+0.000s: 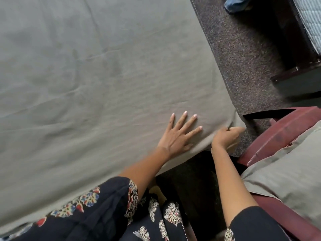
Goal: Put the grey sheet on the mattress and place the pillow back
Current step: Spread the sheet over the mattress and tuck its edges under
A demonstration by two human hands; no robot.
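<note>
Sleeve (97,211); left hand (175,136) flat on sheet (104,75), right hand (225,136) grips corner (240,121).

grey sheet (86,75), maroon chair (278,134), floral navy sleeve (97,211)

matt creased cloth sheet (104,75), speckled rough floor (243,58), glossy plastic chair (278,133)

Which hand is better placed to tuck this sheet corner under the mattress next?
Right. The right hand grips the grey sheet at its hanging corner, while the left hand lies flat on top, fingers spread, likely steadying it.
</note>
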